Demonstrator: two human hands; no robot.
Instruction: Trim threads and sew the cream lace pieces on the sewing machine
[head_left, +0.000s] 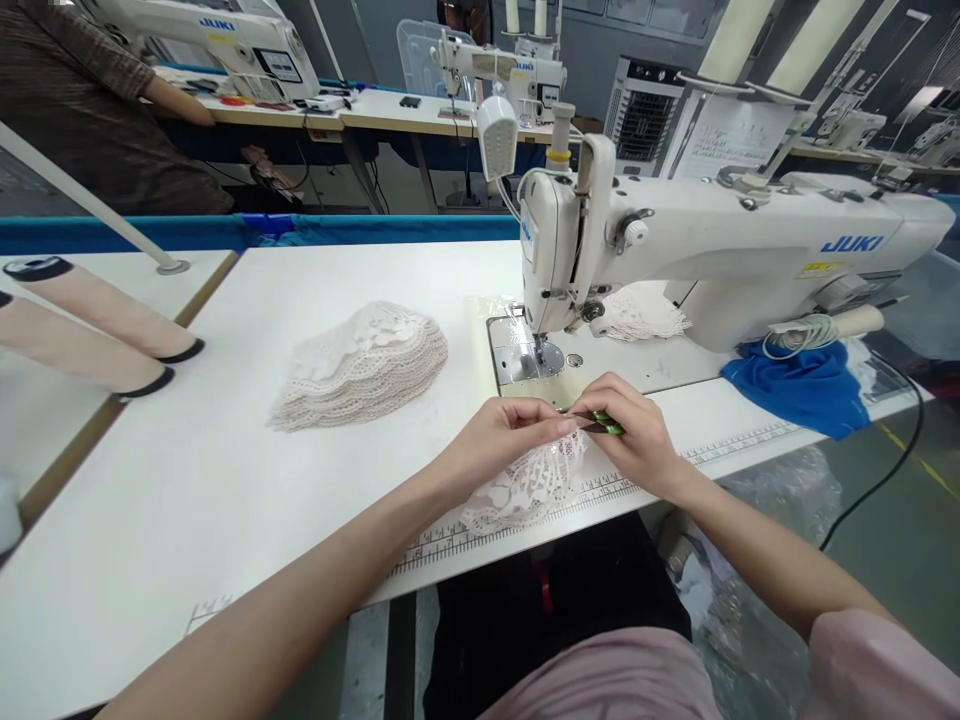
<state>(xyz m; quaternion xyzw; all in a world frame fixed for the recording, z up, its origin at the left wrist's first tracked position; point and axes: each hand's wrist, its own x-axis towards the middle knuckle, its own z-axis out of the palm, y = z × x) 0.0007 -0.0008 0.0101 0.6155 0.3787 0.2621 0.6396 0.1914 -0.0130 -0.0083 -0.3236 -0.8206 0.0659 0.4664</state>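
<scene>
In front of the sewing machine (720, 235), my left hand (499, 440) pinches the upper edge of a white lace piece (529, 490), which hangs down over the table's front edge area. My right hand (634, 430) is closed around green-handled thread snips (609, 424), their dark blades pointing left to the lace at my left fingertips. Both hands meet there, just before the needle plate (514, 355). Whether the blades touch the lace is hard to make out. A stack of lace pieces (367, 365) lies to the left of the machine.
More lace pieces (641, 312) lie behind the needle. A blue cloth (799, 385) rests at the table's right end. A printed ruler (600, 492) runs along the front edge. Two beige tubes (90, 340) lie at left. Across the aisle, a person (97, 110) is beside another machine.
</scene>
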